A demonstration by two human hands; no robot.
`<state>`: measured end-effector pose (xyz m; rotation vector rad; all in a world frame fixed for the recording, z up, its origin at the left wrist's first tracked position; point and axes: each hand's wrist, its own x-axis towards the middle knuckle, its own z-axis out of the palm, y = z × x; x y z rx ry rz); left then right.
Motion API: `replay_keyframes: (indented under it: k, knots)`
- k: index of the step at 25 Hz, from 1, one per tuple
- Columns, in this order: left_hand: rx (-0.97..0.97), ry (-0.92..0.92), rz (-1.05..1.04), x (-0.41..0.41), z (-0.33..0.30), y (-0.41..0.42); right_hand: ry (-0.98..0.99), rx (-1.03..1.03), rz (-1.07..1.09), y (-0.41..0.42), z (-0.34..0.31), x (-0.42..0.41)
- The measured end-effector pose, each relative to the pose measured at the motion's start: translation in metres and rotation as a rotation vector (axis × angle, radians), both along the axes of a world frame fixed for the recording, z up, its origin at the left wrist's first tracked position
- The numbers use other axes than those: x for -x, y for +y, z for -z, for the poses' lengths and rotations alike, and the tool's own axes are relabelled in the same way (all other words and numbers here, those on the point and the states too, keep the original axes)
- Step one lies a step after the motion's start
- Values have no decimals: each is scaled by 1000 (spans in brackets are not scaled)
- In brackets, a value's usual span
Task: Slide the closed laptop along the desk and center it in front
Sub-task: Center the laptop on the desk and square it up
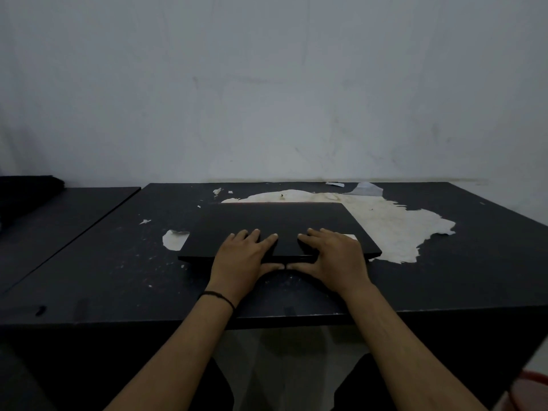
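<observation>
A closed black laptop [275, 221] lies flat on the dark desk [118, 262], near the middle of the view. My left hand [241, 256] rests on the laptop's near edge, fingers spread on the lid and thumb against the front side. My right hand [335, 256] mirrors it just to the right, fingers on the lid, thumb along the front edge. The two thumbs almost touch at the laptop's front middle. A thin dark band circles my left wrist.
The desk's surface is peeled in a large pale patch [394, 229] behind and right of the laptop, with a smaller patch [173, 238] at its left. A second dark desk [59, 215] adjoins on the left. A wall [267, 99] stands right behind.
</observation>
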<state>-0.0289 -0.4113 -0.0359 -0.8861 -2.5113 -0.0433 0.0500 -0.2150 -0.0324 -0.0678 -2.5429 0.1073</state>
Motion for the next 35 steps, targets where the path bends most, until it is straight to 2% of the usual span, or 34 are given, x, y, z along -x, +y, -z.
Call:
replay_keyframes:
  k: [4, 10, 16, 19, 21, 22, 24, 26, 28, 31, 35]
  knots:
    - [32, 33, 2, 1, 0, -1, -11, 96, -25, 2, 5, -3]
    - [18, 41, 2, 0, -1, -4, -35, 112, -42, 2, 7, -4]
    - [-37, -57, 6, 0, 3, -7, -58, 183, -35, 2, 5, -7]
    - [-108, -125, 3, -5, 6, -11, -67, 211, -22, 2, 7, -6]
    - [-243, -142, 5, -9, 8, -14, -14, 275, -2, 2, 8, -5]
    - [-315, -117, -27, -9, 9, -16, 30, 280, 23, 3, 8, -3]
    - [-411, -76, -223, -10, 8, -20, 107, 246, 110, 4, 9, -1]
    - [-487, -149, -464, -11, 5, -23, 125, 269, 266, 6, 8, -1]
    - [-552, -281, -600, -12, 2, -23, 45, 328, 444, 7, 8, -2]
    - [-607, -375, -644, -10, -1, -24, -128, 432, 553, 6, 8, -4]
    - [-669, -388, -601, -9, -1, -29, -149, 454, 515, 10, 7, -7]
